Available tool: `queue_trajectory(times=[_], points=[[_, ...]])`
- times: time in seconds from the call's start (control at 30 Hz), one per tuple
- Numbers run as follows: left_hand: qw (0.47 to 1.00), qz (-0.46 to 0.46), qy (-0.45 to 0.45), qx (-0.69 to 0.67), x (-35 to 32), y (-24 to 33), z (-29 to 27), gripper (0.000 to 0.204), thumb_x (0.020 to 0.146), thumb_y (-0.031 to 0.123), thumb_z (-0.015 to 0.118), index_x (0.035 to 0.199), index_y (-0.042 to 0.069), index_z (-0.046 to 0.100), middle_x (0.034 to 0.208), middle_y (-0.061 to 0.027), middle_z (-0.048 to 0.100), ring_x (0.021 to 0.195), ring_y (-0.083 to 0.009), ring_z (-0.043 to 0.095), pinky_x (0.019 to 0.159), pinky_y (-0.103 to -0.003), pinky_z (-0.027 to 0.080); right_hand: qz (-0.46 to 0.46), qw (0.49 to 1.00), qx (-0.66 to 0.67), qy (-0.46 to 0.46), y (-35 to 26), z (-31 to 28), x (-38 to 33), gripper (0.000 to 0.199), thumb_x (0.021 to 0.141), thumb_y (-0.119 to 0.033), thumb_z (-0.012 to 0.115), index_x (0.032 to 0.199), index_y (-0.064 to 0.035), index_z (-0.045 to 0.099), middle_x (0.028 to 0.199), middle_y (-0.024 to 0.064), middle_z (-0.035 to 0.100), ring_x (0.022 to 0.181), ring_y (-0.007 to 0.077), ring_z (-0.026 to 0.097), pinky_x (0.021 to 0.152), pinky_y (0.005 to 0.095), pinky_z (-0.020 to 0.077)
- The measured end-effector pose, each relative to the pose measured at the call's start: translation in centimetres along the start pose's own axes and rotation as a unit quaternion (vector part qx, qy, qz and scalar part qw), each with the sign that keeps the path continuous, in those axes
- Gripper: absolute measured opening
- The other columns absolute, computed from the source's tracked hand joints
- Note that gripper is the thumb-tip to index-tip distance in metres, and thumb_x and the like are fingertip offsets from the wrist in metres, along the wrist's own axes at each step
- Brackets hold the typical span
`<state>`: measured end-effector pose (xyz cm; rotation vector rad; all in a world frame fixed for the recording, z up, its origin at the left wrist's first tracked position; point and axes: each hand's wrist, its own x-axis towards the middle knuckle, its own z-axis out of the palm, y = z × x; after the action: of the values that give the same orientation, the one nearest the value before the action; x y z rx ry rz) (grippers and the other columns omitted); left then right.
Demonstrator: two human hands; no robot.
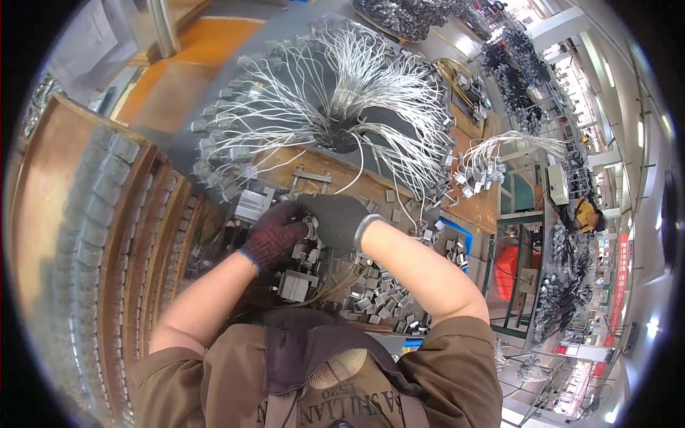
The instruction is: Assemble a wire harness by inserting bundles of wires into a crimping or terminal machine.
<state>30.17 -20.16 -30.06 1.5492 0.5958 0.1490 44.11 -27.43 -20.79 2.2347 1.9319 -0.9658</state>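
My left hand (275, 234), in a dark red and black knit glove, is closed with its fingers curled in toward a metal fixture on the bench. Beside it my right hand (337, 220), in a dark grey glove, is closed too, and the two hands nearly meet. What lies between the fingers is hidden. One white wire (357, 171) runs down from a large fanned bundle of white wires (357, 78) to the back of my right glove. Small grey blocks sit at the outer ends of many wires. A metal block (253, 205) stands just beyond my left hand.
Loose grey metal pieces (382, 299) lie in a heap right of my body, near a blue tray edge (467, 239). Another metal block (294, 285) sits close below my hands. Wooden racks (135, 235) holding rows of grey parts rise at left. A smaller wire bundle (485, 167) lies at right.
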Motion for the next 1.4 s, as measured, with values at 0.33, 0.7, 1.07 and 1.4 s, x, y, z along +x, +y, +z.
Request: queue_trajectory(times=[0.33,0.7,1.07,1.4], points=[[0.993,0.047,-0.056,0.093,0.7,-4.2,-0.2,0.03,0.066,0.018,0.069,0.091,0.003,0.06,0.103,-0.0189,0.057,0.093,-0.036,0.056,0.083,-0.037,0.046,-0.056,0.966,-0.059,0.246,2.2,1.6,-2.8,0.036,0.073,-0.023,0.065,0.103,-0.0037,0.058,0.101,0.0159,0.059,0.089,0.035,0.059,0.077,0.0421,0.0469],[0.992,-0.001,-0.086,0.098,-1.7,-2.0,1.0,0.05,0.075,0.038,0.063,0.112,0.006,0.054,0.114,-0.0185,0.053,0.101,-0.0356,0.055,0.085,-0.041,0.045,-0.041,0.985,-0.06,0.156,3.2,7.4,-3.8,0.028,0.069,-0.008,0.057,0.098,-0.0093,0.06,0.082,0.0138,0.063,0.079,0.0324,0.061,0.075,0.0427,0.0479],[0.918,-0.043,-0.019,0.393,-1.2,0.0,1.5,0.041,0.08,0.026,0.055,0.117,0.009,0.049,0.115,-0.0186,0.052,0.103,-0.0371,0.054,0.086,-0.045,0.044,0.059,0.983,-0.072,0.159,1.8,7.7,-1.0,0.015,0.071,-0.014,0.059,0.085,-0.0099,0.064,0.083,0.0156,0.064,0.082,0.0317,0.062,0.07,0.042,0.0483],[0.928,0.015,-0.007,0.371,0.3,1.1,2.1,0.036,0.076,0.012,0.057,0.111,0.005,0.051,0.11,-0.0231,0.051,0.105,-0.0405,0.05,0.087,-0.046,0.042,0.115,0.95,0.001,0.29,2.4,7.5,-1.7,0.018,0.063,-0.014,0.063,0.081,-0.0081,0.065,0.084,0.0127,0.061,0.084,0.0302,0.059,0.073,0.0413,0.0459]])
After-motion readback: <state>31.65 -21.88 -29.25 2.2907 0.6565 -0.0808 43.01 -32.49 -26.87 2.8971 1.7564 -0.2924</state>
